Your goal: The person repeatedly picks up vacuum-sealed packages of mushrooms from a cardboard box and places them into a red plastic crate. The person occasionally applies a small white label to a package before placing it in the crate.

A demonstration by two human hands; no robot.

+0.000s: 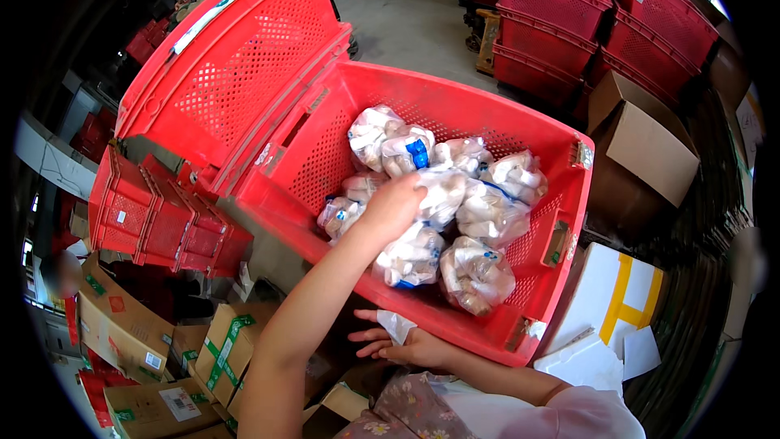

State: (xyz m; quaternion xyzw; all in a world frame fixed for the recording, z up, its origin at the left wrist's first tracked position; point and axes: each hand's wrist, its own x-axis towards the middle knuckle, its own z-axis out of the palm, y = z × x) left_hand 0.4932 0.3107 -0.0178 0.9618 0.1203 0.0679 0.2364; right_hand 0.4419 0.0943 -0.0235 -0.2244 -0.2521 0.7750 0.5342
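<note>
A large red perforated plastic crate lies before me, with several clear plastic bags of whitish, mushroom-like pieces inside. My left hand reaches over the near side, its curled fingers on a middle bag; the fingertips are partly hidden. Around it lie a bag with a blue patch, another at the right and two near the front wall, one left of the other. Outside the front rim, my right hand has spread fingers, with a scrap of translucent film against them.
The crate's raised red lid stands at the left. Stacked red crates are at the back right, others at the left. Cardboard boxes fill the lower left. An open carton and a white foam box flank the right side.
</note>
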